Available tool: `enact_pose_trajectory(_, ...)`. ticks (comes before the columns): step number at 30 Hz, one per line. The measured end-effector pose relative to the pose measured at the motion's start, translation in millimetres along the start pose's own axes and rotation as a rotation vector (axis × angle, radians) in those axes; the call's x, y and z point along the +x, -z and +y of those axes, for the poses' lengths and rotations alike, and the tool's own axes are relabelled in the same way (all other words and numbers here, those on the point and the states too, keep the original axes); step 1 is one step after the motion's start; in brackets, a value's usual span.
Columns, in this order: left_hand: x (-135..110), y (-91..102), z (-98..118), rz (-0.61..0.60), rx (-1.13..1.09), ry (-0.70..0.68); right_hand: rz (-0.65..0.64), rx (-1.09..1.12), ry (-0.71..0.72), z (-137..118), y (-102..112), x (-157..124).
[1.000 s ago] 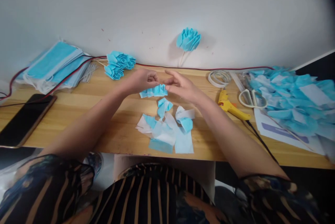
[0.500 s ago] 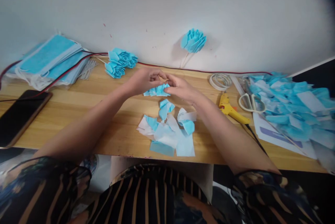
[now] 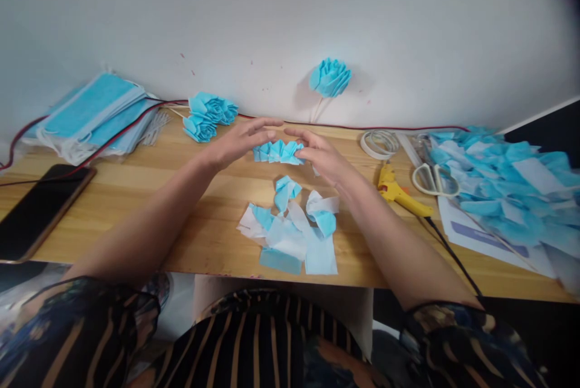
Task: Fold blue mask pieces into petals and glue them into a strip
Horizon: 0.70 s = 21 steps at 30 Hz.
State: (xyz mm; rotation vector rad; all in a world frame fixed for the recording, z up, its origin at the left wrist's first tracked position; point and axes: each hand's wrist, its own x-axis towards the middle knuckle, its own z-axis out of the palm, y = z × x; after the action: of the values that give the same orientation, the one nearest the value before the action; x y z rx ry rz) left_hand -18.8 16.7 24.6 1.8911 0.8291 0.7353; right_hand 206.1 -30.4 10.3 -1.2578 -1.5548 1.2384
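A row of folded light-blue petals (image 3: 278, 151) lies on the wooden table, between my hands. My left hand (image 3: 240, 141) is at its left end, with fingers stretched out and the thumb apart from them; nothing is in it. Around the right end curves my right hand (image 3: 321, 157), thumb and forefinger apart, the thumb touching or just over the last petal. A small pale scrap shows beneath my right palm, partly hidden. Closer to me are a curled blue petal (image 3: 286, 190), another blue-and-white one (image 3: 324, 214) and several flat cut pieces (image 3: 287, 236).
At the left are stacked face masks (image 3: 93, 104) and a phone (image 3: 43, 210). Finished blue flowers (image 3: 208, 113) lie behind; another flower (image 3: 330, 77) leans on the wall. Rightward are tape (image 3: 379, 143), a yellow glue gun (image 3: 401, 194), scissors (image 3: 435, 181) and a petal heap (image 3: 512, 188).
My left hand's fingers have straightened and drawn back to the left from my right hand. More of the petal row shows between them. The view has shifted slightly.
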Motion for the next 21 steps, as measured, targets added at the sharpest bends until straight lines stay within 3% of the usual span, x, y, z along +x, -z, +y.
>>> enact_pose_trajectory(5,5.6,-4.5,-9.2,-0.092,-0.108,0.019,-0.004,0.018,-0.010,0.2,-5.2,-1.6)
enact_pose_trajectory(10,8.9,-5.1,-17.2,-0.037,-0.088,-0.001,-0.074,0.051,0.000,-1.6,0.7,-6.2)
enact_pose_trajectory(17,13.5,7.0,-26.3,0.003,0.044,0.061,0.214,-0.001,0.116,-11.1,41.4,-47.0)
enact_pose_trajectory(21,23.9,10.9,-37.6,0.021,0.345,0.069,0.311,-0.042,0.125,-9.8,60.7,-78.0)
